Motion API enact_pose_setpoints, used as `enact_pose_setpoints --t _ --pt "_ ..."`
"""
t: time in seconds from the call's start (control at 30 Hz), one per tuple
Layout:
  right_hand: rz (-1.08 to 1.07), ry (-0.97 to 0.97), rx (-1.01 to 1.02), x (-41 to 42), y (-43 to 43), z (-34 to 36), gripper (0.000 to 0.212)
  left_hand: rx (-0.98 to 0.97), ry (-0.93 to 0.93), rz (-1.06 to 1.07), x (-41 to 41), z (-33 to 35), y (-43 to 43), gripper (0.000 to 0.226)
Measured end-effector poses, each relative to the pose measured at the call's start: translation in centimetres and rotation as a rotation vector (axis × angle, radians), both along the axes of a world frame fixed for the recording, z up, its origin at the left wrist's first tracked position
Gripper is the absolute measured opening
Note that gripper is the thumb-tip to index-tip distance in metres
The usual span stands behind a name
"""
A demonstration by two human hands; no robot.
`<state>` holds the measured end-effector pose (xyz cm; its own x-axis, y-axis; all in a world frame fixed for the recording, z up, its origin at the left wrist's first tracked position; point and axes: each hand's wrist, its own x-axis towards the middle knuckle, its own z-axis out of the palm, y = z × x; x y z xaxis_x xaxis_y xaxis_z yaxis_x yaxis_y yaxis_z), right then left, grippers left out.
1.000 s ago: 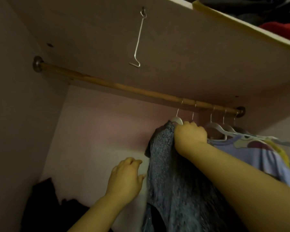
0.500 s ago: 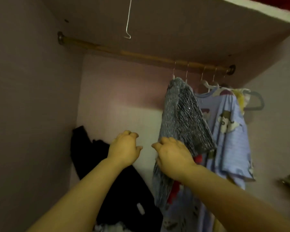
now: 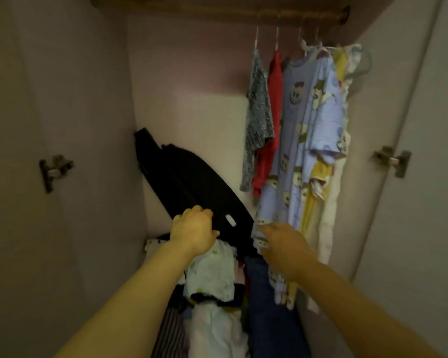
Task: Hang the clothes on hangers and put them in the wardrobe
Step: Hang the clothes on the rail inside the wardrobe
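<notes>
A grey knitted garment [image 3: 258, 109] hangs on a hanger from the wooden rod [image 3: 269, 11] at the top right of the wardrobe. Beside it hang a red garment [image 3: 272, 120], a lilac printed shirt [image 3: 311, 120] and yellow and white clothes. My left hand [image 3: 193, 231] hovers with curled fingers in front of a black garment [image 3: 192, 182] that leans against the back wall. Holding nothing, my right hand [image 3: 285, 248] is low in front of the lilac shirt's hem, fingers loosely bent.
A pile of folded clothes [image 3: 212, 285], white, striped and dark blue, lies on the wardrobe floor below my hands. Metal hinges sit on the left wall [image 3: 53, 169] and the right door [image 3: 392, 158]. The rod's left part carries no hangers.
My right hand let go of the grey garment, which now hangs free on the rod. Both hands dropped lower, and the view tilted down to the clothes pile.
</notes>
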<state>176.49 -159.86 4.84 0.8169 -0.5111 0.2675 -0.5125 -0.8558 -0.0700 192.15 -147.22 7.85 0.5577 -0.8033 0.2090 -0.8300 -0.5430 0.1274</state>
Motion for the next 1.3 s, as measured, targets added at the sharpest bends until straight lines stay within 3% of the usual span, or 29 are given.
enact_pose_setpoints --t 0.43,0.8,1.0,1.3 --pt "-0.636 0.121 0.330 -16.6 22.0 -10.7 0.049 0.294 0.062 -0.488 -12.1 -12.6 12.0 0.034" --pt "-1.254 0.059 0.438 -33.4 47.2 -13.0 0.054 0.372 0.115 -1.086 -29.8 -16.7 25.4 0.041" --pt "-1.610 -0.006 0.470 -40.4 65.6 -13.7 0.052 0.406 0.038 -1.434 -41.0 -17.1 38.0 0.046" --pt "-2.107 -0.104 0.476 -41.9 101.0 -14.3 0.052 0.442 -0.061 -1.972 -53.1 -17.8 67.4 0.049"
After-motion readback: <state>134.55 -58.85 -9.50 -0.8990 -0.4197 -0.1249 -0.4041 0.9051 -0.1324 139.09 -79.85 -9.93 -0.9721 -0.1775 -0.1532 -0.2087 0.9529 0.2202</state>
